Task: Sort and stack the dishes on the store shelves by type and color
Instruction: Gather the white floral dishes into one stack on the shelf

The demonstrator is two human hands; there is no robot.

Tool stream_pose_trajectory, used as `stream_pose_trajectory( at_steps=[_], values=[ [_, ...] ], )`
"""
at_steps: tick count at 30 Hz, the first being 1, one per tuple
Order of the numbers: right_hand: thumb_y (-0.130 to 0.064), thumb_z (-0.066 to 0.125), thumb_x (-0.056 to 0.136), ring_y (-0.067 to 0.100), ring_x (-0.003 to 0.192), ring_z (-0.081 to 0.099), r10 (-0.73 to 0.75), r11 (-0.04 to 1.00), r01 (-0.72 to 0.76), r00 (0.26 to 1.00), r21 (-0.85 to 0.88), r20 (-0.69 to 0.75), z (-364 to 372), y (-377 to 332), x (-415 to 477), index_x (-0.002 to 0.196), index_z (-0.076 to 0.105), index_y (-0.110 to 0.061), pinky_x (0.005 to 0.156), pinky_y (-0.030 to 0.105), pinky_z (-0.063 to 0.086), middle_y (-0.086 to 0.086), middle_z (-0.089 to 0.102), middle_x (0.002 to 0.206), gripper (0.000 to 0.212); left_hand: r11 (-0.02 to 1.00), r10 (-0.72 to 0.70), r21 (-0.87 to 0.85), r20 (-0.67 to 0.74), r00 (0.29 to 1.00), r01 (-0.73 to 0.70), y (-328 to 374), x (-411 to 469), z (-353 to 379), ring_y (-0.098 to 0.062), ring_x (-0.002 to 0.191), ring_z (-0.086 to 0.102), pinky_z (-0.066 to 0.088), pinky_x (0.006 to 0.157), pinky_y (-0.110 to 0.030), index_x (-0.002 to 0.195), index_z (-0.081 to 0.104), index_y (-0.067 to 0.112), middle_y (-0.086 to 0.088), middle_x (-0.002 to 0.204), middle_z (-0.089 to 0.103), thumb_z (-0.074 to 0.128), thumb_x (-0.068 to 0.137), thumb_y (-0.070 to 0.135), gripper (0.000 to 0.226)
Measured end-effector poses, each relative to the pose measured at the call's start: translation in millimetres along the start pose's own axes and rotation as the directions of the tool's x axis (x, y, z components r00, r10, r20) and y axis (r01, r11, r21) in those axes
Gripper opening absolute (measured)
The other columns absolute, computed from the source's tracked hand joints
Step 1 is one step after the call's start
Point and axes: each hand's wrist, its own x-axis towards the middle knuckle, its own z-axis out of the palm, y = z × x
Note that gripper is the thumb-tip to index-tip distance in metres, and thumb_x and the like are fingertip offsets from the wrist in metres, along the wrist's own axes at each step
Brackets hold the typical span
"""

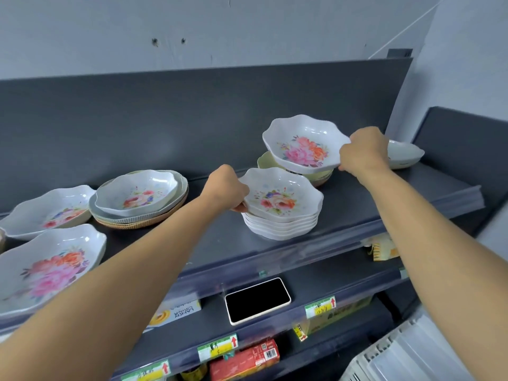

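head view: both forearms extended over the top shelf (343, 204). left hand (226, 188) pinches the left rim of the white floral bowl stack (281, 207) near the shelf's front edge. right hand (362, 149) grips the right rim of a tilted pink-flowered bowl (303, 144), raised over yellowish bowls (268, 162). bare shelf lies right of the stack.
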Motion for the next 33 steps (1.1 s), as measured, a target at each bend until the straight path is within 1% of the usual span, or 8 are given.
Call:
stream_pose_trajectory(
  at_steps=[2, 6, 11, 14, 18, 21, 28, 33],
  values=[
    [0.009, 0.046, 0.074, 0.041, 0.083, 0.067, -0.043, 0.999, 0.043, 0.997, 0.002, 0.063, 1, 1, -1, 0.076, 0.055, 0.002, 0.054, 0.032, 0.043, 0.022, 0.064, 0.084, 0.011, 1.000, -0.022, -0.004, -0.012, 1.000, 0.022, -2, 0, 2, -0.030, 0.056, 0.057, 0.043, 0.059, -0.031, 0.054, 0.028, 0.012, 0.001, 0.029, 0.041, 0.046, 0.077, -0.005, 0.035],
    [0.010, 0.040, 0.068, 0.022, 0.062, 0.037, -0.144, 0.988, 0.150, 0.974, -0.024, 0.175, 1, 0, 1, 0.060, 0.031, -0.012, 0.048, 0.025, 0.025, 0.012, 0.041, 0.065, 0.025, 0.998, -0.057, -0.032, -0.030, 0.998, 0.056, -2, -8, 4, -0.027, 0.051, 0.051, 0.045, 0.060, -0.031, 0.060, 0.035, 0.013, -0.017, 0.065, 0.056, 0.058, 0.084, 0.004, 0.035],
    [0.011, 0.037, 0.069, 0.017, 0.057, 0.013, -0.247, 0.964, 0.265, 0.928, -0.027, 0.278, -3, -1, 2, 0.057, 0.018, -0.016, 0.047, 0.025, 0.013, 0.003, 0.019, 0.059, 0.036, 0.997, -0.027, 0.069, -0.199, 0.980, 0.041, 5, -16, -4, -0.022, 0.064, 0.042, 0.036, 0.063, -0.030, 0.060, 0.031, 0.021, -0.013, 0.072, 0.050, 0.052, 0.081, 0.002, 0.036],
    [0.011, 0.037, 0.068, 0.018, 0.057, 0.018, -0.283, 0.953, 0.302, 0.898, -0.002, 0.337, 0, 3, 2, 0.056, 0.019, -0.016, 0.047, 0.025, 0.014, 0.003, 0.021, 0.059, 0.035, 0.986, -0.001, 0.161, -0.281, 0.960, 0.048, 8, -22, -8, -0.019, 0.068, 0.039, 0.032, 0.063, -0.032, 0.065, 0.033, 0.022, -0.009, 0.077, 0.045, 0.051, 0.082, 0.002, 0.032],
    [0.010, 0.040, 0.066, 0.029, 0.061, 0.051, -0.276, 0.957, 0.287, 0.860, 0.042, 0.430, 5, 11, 1, 0.055, 0.029, -0.012, 0.048, 0.023, 0.029, 0.012, 0.045, 0.062, 0.027, 0.968, 0.013, 0.240, -0.339, 0.941, 0.073, 12, -34, -6, -0.024, 0.074, 0.042, 0.036, 0.066, -0.031, 0.085, 0.046, 0.015, -0.009, 0.082, 0.049, 0.050, 0.084, 0.003, 0.012],
    [0.011, 0.040, 0.068, 0.038, 0.074, 0.065, -0.309, 0.943, 0.330, 0.824, 0.041, 0.475, 7, 16, 0, 0.051, 0.029, -0.010, 0.043, 0.023, 0.023, 0.013, 0.046, 0.057, 0.029, 0.958, 0.014, 0.271, -0.361, 0.933, 0.091, 14, -42, -4, -0.024, 0.078, 0.039, 0.036, 0.069, -0.030, 0.088, 0.043, 0.015, -0.007, 0.086, 0.046, 0.049, 0.086, 0.005, 0.012],
    [0.010, 0.040, 0.074, 0.029, 0.069, 0.055, -0.302, 0.946, 0.319, 0.803, 0.057, 0.514, 16, 23, -2, 0.054, 0.029, -0.011, 0.049, 0.027, 0.026, 0.008, 0.036, 0.056, 0.031, 0.954, -0.005, 0.275, -0.378, 0.926, 0.118, 13, -60, -1, -0.024, 0.077, 0.039, 0.036, 0.067, -0.032, 0.088, 0.043, 0.015, -0.007, 0.086, 0.048, 0.050, 0.086, 0.005, 0.012],
    [0.007, 0.045, 0.079, 0.039, 0.080, 0.066, -0.290, 0.946, 0.324, 0.808, 0.025, 0.513, 21, 23, -5, 0.058, 0.039, -0.006, 0.059, 0.032, 0.045, 0.013, 0.048, 0.063, 0.025, 0.953, -0.012, 0.275, -0.377, 0.926, 0.124, 9, -64, -3, -0.027, 0.085, 0.048, 0.039, 0.071, -0.029, 0.101, 0.058, 0.008, -0.007, 0.095, 0.056, 0.050, 0.088, 0.008, 0.015]
  ],
)
